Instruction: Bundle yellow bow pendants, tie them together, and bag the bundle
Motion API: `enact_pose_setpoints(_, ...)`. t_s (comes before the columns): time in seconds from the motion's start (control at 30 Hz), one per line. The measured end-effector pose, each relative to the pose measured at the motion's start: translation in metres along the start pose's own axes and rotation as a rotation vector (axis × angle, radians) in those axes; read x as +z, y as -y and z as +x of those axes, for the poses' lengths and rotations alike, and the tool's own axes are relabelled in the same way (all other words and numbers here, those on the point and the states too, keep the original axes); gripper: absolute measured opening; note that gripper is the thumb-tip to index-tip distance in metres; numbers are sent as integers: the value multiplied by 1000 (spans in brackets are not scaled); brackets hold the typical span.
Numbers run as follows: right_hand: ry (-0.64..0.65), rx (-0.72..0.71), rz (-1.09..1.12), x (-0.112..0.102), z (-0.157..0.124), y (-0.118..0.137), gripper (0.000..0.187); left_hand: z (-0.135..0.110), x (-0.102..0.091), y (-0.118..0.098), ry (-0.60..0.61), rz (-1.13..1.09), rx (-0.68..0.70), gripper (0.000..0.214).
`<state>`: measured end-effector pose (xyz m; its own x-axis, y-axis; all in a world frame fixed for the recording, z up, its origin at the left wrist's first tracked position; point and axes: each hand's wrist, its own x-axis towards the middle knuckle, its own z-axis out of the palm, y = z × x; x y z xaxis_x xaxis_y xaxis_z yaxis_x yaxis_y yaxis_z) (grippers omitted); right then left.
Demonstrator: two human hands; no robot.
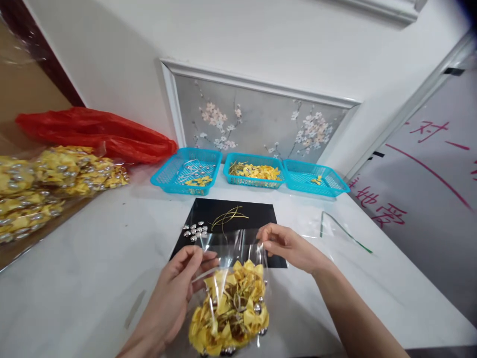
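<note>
A clear plastic bag (238, 243) filled with yellow ribbon bows (223, 308) and silver beads hangs between my two hands near the table's front edge. My left hand (182, 278) pinches the bag's left side by its upper part. At the top right corner, my right hand (285, 243) grips the bag's edge with fingers closed. Behind the bag lies a black mat (257, 214), partly covered by it. On the mat rest several silver heart-shaped beads (196, 230) and a few gold twist ties (229, 215).
Three blue plastic baskets (158, 181) line the wall, holding yellow bows and gold ties. At left, bagged yellow bows (63, 174) fill a cardboard box, with a red plastic bag (100, 132) behind. A green-edged clear strip (350, 236) lies right; a whiteboard (428, 164) stands beyond.
</note>
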<state>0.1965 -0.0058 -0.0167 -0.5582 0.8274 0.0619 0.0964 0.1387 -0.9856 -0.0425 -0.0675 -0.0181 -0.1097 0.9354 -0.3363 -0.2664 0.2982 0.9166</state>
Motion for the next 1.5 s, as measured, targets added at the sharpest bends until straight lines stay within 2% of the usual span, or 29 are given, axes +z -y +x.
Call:
enact_pose_setpoints(0.07, 8, 66, 76, 3, 0, -4, 25, 0, 0, 1, -41, -16, -31, 25)
enact_pose_setpoints(0.17, -86, 207, 139, 6, 4, -11, 38, 3, -2, 0, -72, -12, -67, 26)
enact_pose_setpoints(0.23, -143, 300, 142, 6, 7, -16, 38, 6, -3, -2, -67, 12, -81, 27)
enact_pose_setpoints(0.33, -156, 363, 79, 8, 13, -19, 38, 10, -5, -5, -69, 83, -83, 31)
enact_pose_setpoints(0.53, -187, 291, -76, 24, 33, -19, 32, 16, -3, -11, -79, 237, -55, 31)
enact_pose_setpoints(0.67, -250, 212, -148, 28, 37, -26, 28, 18, -10, -10, -101, 196, -59, 29)
enact_pose_setpoints(0.8, -302, 221, -115, 24, 22, -32, 30, 21, -25, -5, -124, 106, -96, 27)
enact_pose_setpoints(0.93, -338, 258, -63, 21, 9, -36, 37, 25, -32, -2, -107, 113, -138, 30)
enact_pose_setpoints(1.2, -415, 215, 10, 26, 21, -50, 35, 40, -36, -8, -113, 265, 12, 28)
enact_pose_setpoints(1.37, -387, 229, 82, 24, 21, -48, 30, 44, -44, -8, -50, 267, -46, 29)
enact_pose_setpoints(1.5, -273, 268, 134, 14, 19, -46, 24, 47, -52, -10, -13, 251, -146, 28)
